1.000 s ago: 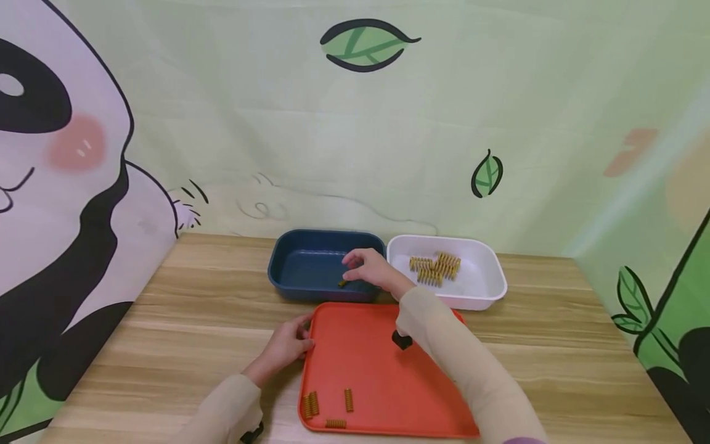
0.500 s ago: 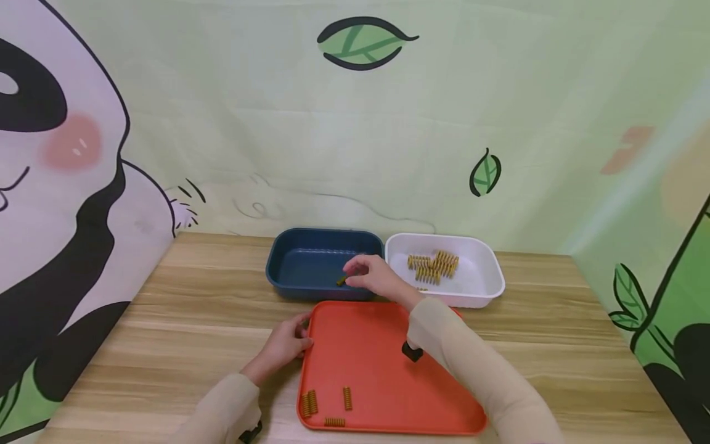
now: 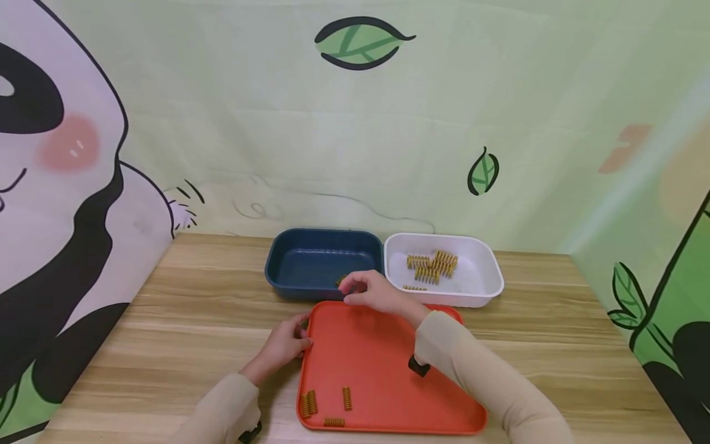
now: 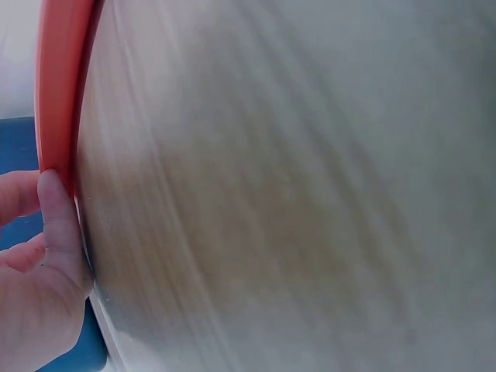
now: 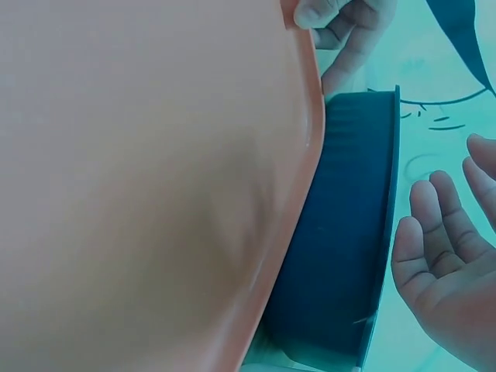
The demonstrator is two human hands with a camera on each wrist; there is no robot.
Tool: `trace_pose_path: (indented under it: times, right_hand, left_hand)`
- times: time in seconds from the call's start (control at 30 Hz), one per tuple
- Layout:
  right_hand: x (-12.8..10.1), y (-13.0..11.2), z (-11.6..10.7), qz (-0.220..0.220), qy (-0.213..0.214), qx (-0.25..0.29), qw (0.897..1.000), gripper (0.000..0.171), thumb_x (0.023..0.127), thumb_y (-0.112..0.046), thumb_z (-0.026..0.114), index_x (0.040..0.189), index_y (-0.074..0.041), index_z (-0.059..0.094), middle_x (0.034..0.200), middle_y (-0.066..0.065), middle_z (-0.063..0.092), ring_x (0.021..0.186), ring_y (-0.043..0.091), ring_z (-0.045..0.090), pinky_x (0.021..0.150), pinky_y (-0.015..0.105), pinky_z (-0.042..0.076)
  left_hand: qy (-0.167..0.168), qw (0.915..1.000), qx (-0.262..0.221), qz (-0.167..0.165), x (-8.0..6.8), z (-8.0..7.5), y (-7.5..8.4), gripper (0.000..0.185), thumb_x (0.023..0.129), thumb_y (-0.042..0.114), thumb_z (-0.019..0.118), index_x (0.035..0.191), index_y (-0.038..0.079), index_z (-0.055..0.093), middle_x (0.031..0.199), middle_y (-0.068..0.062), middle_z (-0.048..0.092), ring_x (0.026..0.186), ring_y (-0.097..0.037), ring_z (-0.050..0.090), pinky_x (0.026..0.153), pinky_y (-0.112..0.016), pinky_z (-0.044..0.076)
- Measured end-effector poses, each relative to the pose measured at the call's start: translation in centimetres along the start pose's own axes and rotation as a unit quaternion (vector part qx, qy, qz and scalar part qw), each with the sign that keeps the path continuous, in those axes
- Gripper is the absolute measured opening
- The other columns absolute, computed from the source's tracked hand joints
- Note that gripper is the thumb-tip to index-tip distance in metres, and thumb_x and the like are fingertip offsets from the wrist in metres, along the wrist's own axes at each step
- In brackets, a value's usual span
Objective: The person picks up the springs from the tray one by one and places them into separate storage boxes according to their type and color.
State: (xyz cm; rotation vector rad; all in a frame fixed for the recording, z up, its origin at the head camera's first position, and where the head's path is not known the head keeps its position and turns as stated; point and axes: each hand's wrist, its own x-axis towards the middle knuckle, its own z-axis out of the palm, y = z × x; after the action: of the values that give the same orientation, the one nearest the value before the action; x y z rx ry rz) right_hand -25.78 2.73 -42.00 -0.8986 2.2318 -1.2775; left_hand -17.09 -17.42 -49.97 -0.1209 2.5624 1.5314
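An orange tray (image 3: 388,370) lies on the wooden table (image 3: 194,320), with three gold springs (image 3: 327,404) near its front left corner. My left hand (image 3: 285,345) holds the tray's left edge; its fingers (image 4: 54,225) curl against the rim (image 4: 58,93). My right hand (image 3: 368,290) hovers over the tray's far edge, at the near rim of the blue bin (image 3: 310,262). It holds nothing, and its fingers (image 5: 442,225) are relaxed and spread beside the blue bin (image 5: 341,256). One small spring (image 3: 340,282) lies inside that bin, next to my fingertips.
A white bin (image 3: 488,277) stands right of the blue one, touching it, and holds several gold springs (image 3: 434,267). A printed backdrop with a panda rises close behind the bins. Bare wood stretches left and right of the tray.
My right hand has drawn back from inside the blue bin to its near rim. The small spring stays in the bin. My left hand and the tray have not moved.
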Motion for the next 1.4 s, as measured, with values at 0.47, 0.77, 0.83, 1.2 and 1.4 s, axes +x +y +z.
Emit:
trace_pose_path:
  times: [0.47,0.77,0.83,1.2,1.4]
  right_hand:
    - [-1.2,0.2,0.5,-0.003,-0.039,-0.01,0.999,0.023,0.082,-0.01,0.06,0.104,-0.002,0.06,0.103,0.02,0.058,0.081,0.014,0.051,0.075,0.022,0.046]
    - [-1.6,0.9,1.1,-0.025,-0.057,-0.015,0.998,0.024,0.081,-0.005,0.06,0.103,0.005,0.058,0.099,0.022,0.059,0.081,0.02,0.053,0.074,0.024,0.045]
    - [-1.7,1.0,1.2,-0.022,-0.063,-0.018,0.998,0.024,0.081,-0.006,0.06,0.103,0.004,0.058,0.099,0.022,0.059,0.081,0.02,0.053,0.073,0.022,0.045]
    - [-2.5,0.8,1.7,-0.016,-0.104,-0.035,0.994,0.023,0.081,-0.005,0.06,0.102,0.003,0.059,0.099,0.02,0.06,0.08,0.023,0.055,0.072,0.021,0.045]
    - [-3.1,0.8,2.2,-0.003,-0.137,-0.045,0.99,0.024,0.081,-0.007,0.061,0.103,0.0,0.06,0.1,0.016,0.06,0.08,0.02,0.054,0.071,0.019,0.045]
  left_hand:
    - [-0.005,0.9999,0.009,-0.005,0.2,0.0,-0.2,0.055,0.077,-0.004,0.06,0.129,0.0,0.042,0.073,-0.007,0.05,0.055,-0.013,0.046,0.049,-0.025,0.047]
    - [-0.009,0.9999,0.008,-0.005,0.1,-0.1,-0.1,0.055,0.077,-0.004,0.06,0.129,0.001,0.042,0.073,-0.007,0.05,0.055,-0.013,0.046,0.049,-0.025,0.047]
    - [-0.007,0.9999,0.01,-0.003,0.1,-0.1,-0.1,0.055,0.077,-0.004,0.059,0.129,0.001,0.042,0.072,-0.007,0.05,0.055,-0.013,0.046,0.049,-0.025,0.047]
    - [-0.001,1.0,0.002,0.001,-0.1,0.0,0.1,0.055,0.076,-0.005,0.06,0.128,0.0,0.044,0.071,-0.007,0.05,0.055,-0.012,0.047,0.049,-0.025,0.048]
    - [0.0,1.0,0.002,0.002,-0.2,-0.1,0.3,0.055,0.075,-0.006,0.059,0.128,0.0,0.044,0.071,-0.007,0.051,0.054,-0.012,0.047,0.048,-0.025,0.048]
